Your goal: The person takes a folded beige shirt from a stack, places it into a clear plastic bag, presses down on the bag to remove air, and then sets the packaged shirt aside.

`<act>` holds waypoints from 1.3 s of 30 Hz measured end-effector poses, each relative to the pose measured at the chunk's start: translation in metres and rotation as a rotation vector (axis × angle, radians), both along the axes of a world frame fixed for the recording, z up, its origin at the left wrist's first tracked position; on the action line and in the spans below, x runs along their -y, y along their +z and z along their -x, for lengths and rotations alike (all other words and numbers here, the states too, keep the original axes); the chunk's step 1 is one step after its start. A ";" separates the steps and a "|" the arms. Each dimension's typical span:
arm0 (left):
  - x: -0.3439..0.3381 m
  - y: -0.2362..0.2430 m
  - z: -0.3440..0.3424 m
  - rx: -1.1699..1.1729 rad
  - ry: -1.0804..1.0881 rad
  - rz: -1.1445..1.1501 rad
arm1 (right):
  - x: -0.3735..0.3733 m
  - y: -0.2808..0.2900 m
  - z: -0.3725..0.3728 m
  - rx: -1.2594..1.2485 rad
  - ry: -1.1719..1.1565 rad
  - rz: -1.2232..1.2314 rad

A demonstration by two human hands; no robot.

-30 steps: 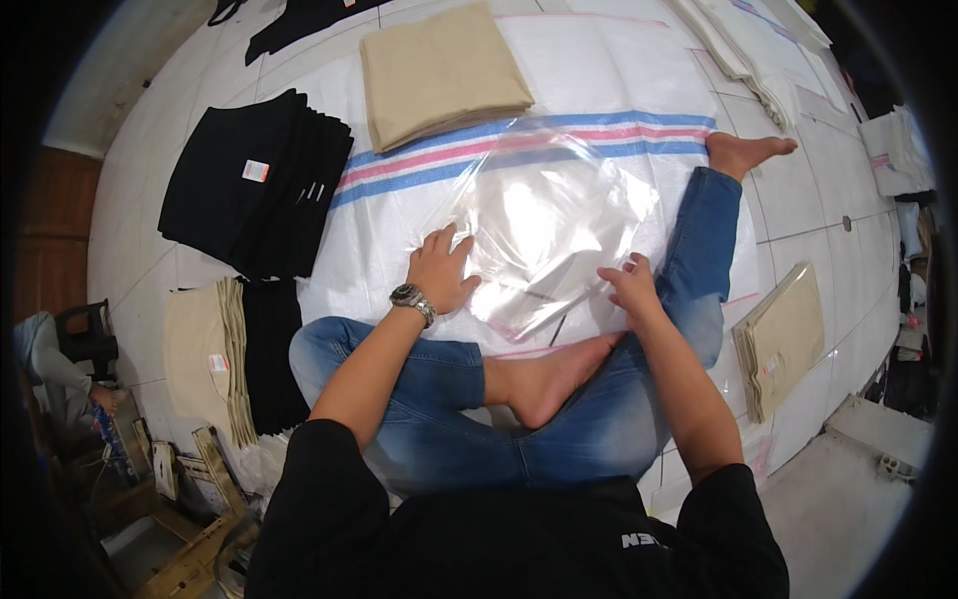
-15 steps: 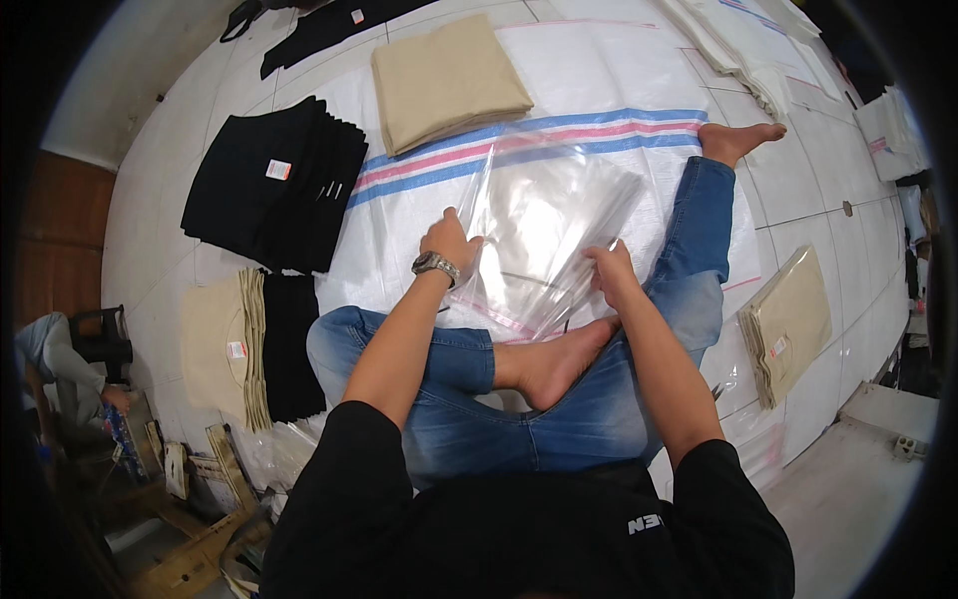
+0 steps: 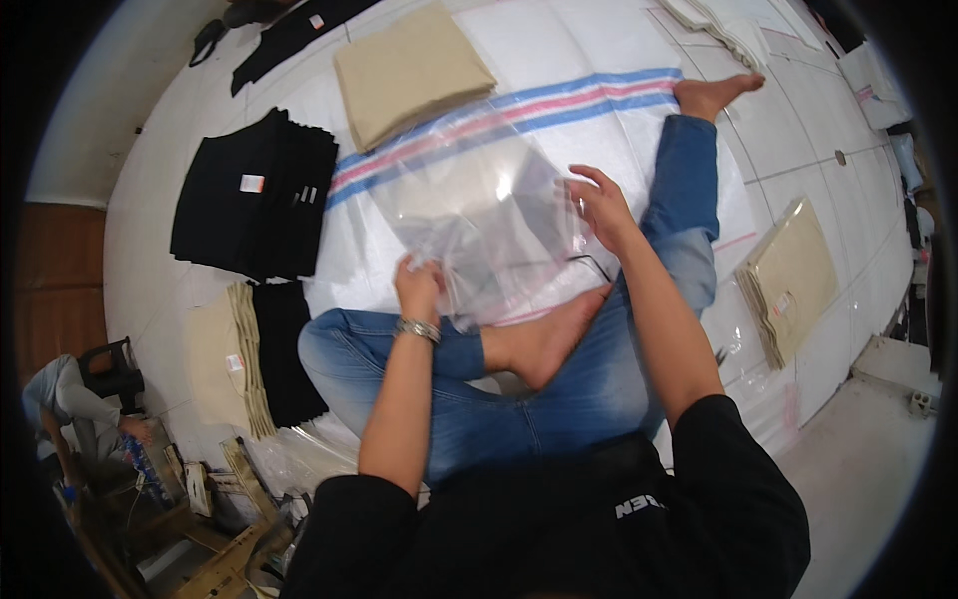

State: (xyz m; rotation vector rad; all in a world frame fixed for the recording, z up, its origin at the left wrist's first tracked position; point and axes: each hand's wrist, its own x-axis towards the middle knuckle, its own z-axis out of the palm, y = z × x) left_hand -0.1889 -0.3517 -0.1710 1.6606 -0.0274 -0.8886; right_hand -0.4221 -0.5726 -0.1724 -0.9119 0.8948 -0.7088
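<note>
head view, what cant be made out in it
Head view, left hand: its grip on the clear plastic bag is blurred; pinching or just touching, unclear.
Head view, far black garment: one end cut off by the top edge.
Head view, small tag on the black stack: print too small to read.

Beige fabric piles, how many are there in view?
3: a far beige pile beyond the clear plastic, a left beige pile beside black fabric, and a wrapped beige pile at right. Others may be hidden.
</note>
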 end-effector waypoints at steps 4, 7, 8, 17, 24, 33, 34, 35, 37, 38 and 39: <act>0.007 -0.008 -0.050 0.010 -0.114 -0.092 | -0.011 0.003 0.020 -0.656 0.178 0.391; 0.012 0.016 -0.051 0.026 -0.207 -0.178 | -0.051 0.042 0.021 -1.225 0.655 0.740; 0.014 0.024 -0.048 0.046 -0.241 -0.216 | -0.057 0.040 0.025 -1.271 0.722 0.721; -0.013 -0.057 -0.087 0.743 -0.464 -0.432 | -0.039 0.077 0.081 -0.686 0.459 0.664; 0.012 0.023 -0.020 1.597 -0.505 -0.285 | -0.087 0.164 0.307 -0.748 -0.529 0.084; 0.036 0.011 0.015 0.973 -1.429 -0.136 | -0.226 0.169 0.481 -2.327 -0.330 -0.059; 0.039 0.005 0.011 0.889 -1.416 -0.133 | -0.223 0.170 0.470 -2.289 -0.416 0.090; 0.040 -0.001 0.009 0.883 -1.417 -0.110 | -0.213 0.166 0.463 -2.177 -0.418 0.372; 0.039 -0.011 0.000 0.875 -1.410 -0.079 | -0.166 0.161 0.356 -1.521 -0.533 0.633; 0.042 -0.012 0.000 0.856 -1.414 -0.069 | -0.149 0.159 0.308 -1.304 -0.367 0.799; 0.044 -0.012 0.001 0.838 -1.419 -0.062 | -0.139 0.144 0.258 -1.341 -0.263 0.923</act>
